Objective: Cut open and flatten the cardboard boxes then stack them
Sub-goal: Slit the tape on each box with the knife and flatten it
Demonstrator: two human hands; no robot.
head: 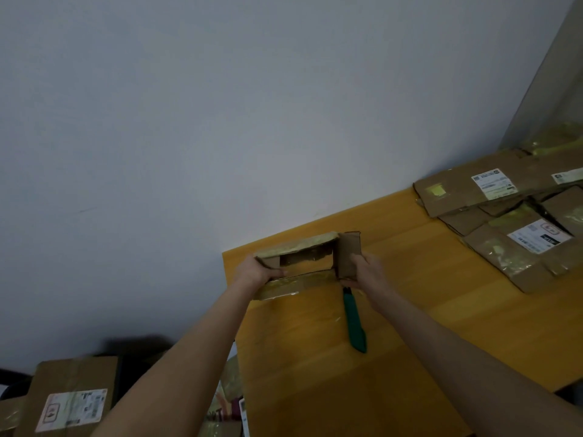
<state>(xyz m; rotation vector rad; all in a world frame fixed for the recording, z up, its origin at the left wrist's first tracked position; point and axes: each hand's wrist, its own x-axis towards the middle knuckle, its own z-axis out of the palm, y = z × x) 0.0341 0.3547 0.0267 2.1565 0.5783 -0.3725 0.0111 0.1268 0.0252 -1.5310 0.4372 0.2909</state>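
At the far left corner of the orange-yellow wooden table (pixel 410 329), close to the pale grey wall (pixel 220 121), a small brown cardboard box with yellowed tape (pixel 303 244) is held in both hands, open so that one sees through it. The left hand (pixel 255 272) grips its left end with fingers curled round the edge. The right hand (pixel 367 272) pinches the raised right flap. Just beside the right hand a green-handled utility knife (pixel 355 323) lies on the table, its tip at the box's lower edge. Well apart, at the far right, a pile of flattened brown cardboard with white labels (pixel 504 216) covers that end. On the floor at lower left stands a taped, labelled brown carton (pixel 72 395), cut off by the frame's bottom edge. Whether the held box touches the tabletop cannot be told; the knife's blade is too small to make out; the pile runs out of the frame's right side. Bare tabletop lies between box and pile, and on towards the near edge
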